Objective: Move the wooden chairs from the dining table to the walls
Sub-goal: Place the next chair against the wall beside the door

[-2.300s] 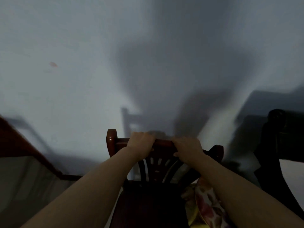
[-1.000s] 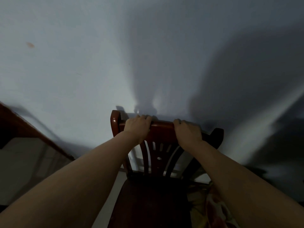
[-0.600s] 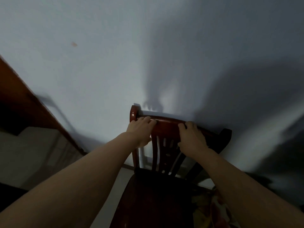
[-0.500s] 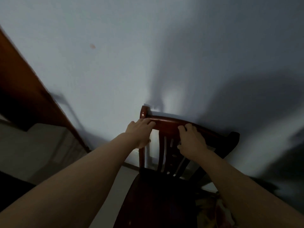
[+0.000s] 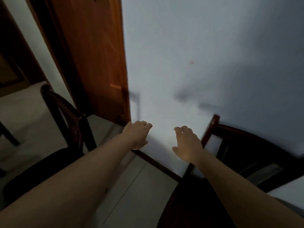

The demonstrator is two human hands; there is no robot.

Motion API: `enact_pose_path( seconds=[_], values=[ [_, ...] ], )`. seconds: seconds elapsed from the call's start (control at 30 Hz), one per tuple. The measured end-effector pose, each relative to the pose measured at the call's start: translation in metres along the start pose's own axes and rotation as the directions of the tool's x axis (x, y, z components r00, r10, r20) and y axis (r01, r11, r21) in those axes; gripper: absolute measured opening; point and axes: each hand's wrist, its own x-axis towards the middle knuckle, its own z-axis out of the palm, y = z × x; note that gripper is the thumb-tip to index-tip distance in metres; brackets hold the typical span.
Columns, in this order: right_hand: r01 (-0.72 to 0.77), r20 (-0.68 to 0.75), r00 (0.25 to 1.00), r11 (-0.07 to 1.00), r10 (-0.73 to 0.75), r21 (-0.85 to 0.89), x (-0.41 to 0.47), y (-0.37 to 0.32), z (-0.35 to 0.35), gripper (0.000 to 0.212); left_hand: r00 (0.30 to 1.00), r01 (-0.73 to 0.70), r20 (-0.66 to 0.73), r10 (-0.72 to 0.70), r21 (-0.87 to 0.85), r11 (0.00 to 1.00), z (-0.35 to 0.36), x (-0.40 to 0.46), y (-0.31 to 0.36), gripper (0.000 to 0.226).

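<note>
A dark red wooden chair [image 5: 243,145] stands at the right with its back against the pale wall [image 5: 181,63]. Its seat lies under my right forearm. My right hand [image 5: 186,143] hovers just left of the chair's top rail, fingers apart, holding nothing. My left hand [image 5: 137,134] floats further left in front of the wall, also empty with loosely curled fingers. A second dark wooden chair [image 5: 65,116] stands at the left, its seat partly hidden by my left forearm.
A brown wooden door [image 5: 92,55] stands open at the upper left beside the wall. A dark skirting board [image 5: 156,163] runs along the wall's foot. Pale floor tiles [image 5: 131,186] lie between the two chairs.
Both hands have let go of the right chair's top rail and now hang free in the air. The view has swung left, bringing the door and a second chair into sight.
</note>
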Motion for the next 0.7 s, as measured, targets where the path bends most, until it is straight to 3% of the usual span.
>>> enact_pose_path(
  seconds=[0.37,0.7],
  values=[
    [0.209,-0.056,0.977,0.975,-0.205,0.08,0.012,-0.2,0.013,0.071,0.974,0.226,0.004,-0.226,-0.061,0.972,0.004,-0.126,-0.165,0.064],
    [0.327,-0.091,0.944,0.939,-0.318,0.11,0.089,-0.299,0.023,0.078,0.93,0.369,0.043,-0.366,-0.097,0.925,0.019,-0.131,-0.26,0.068]
  ],
)
